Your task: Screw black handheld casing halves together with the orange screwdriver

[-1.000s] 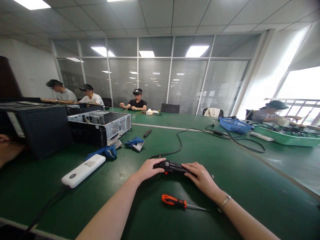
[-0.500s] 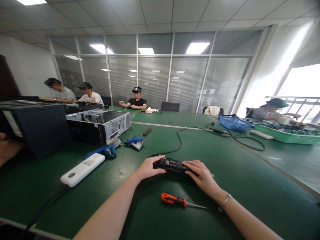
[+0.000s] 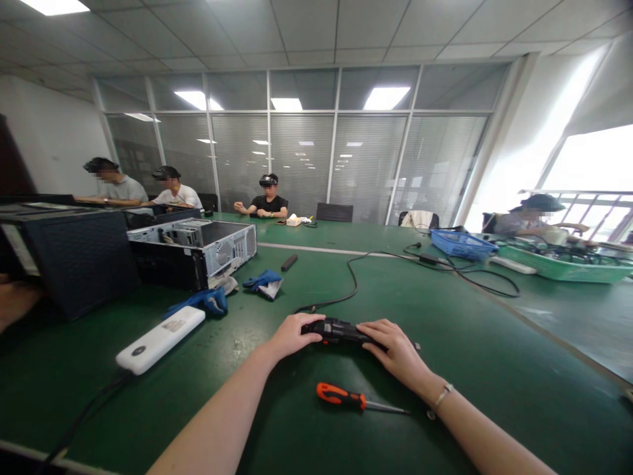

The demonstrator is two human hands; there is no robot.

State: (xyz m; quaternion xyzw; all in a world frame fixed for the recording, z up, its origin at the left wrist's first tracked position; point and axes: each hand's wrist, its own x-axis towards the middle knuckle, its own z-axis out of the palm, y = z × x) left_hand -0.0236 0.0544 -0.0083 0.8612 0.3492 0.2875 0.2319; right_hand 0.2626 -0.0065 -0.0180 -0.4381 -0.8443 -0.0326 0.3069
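In the head view a long black device (image 3: 340, 329) of ribbed, uneven shape lies across the table between my hands. Its exact kind I cannot make out; a small red spot shows on its near side. My left hand (image 3: 295, 334) grips the left end, thumb on the near side and fingers behind. The right end is under my right hand (image 3: 391, 343), fingers over the top and thumb along the near side. Closer to me lies a screwdriver (image 3: 341, 396) with an orange and black handle, its shaft pointing right. A black cable (image 3: 355, 280) curves just behind the device.
To the left stand a black computer case (image 3: 93, 257), an opened case (image 3: 217, 251), blue gloves (image 3: 264, 282) and a white power strip (image 3: 161, 340). Blue (image 3: 462, 244) and green baskets (image 3: 568, 264) sit at the right. Several people sit around the green table (image 3: 277, 429).
The view has shifted slightly. Both hands keep their hold on the black device, which appears tipped a little, with its red part less visible. The screwdriver lies where it was.
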